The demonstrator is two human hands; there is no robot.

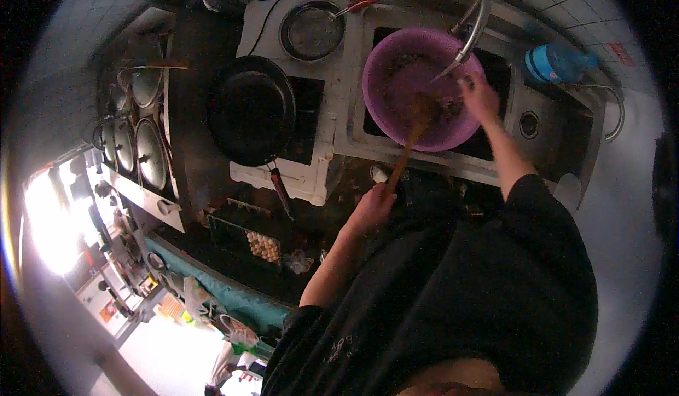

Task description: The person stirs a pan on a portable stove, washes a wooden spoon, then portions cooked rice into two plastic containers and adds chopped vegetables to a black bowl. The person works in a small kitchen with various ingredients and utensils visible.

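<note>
Over the sink, a large pink plastic basin (382, 67) sits under the faucet (472, 37), with water running from the spout into it. Dark bits of something lie inside, too dim to name. My left hand (375, 204) is closed around the handle of a wooden ladle or spoon (406, 154), whose broad head rests in the basin. My right hand (477, 96) is above the basin's right side, beside the stream of water, its fingers partly curled; whether it holds anything is unclear.
Left of the sink are a large black frying pan (252, 112) and a smaller pan (312, 31) with a red handle. A blue-labelled plastic bottle (557, 62) lies behind the right basin. Eggs (263, 247) and lidded pots (151, 154) are further left.
</note>
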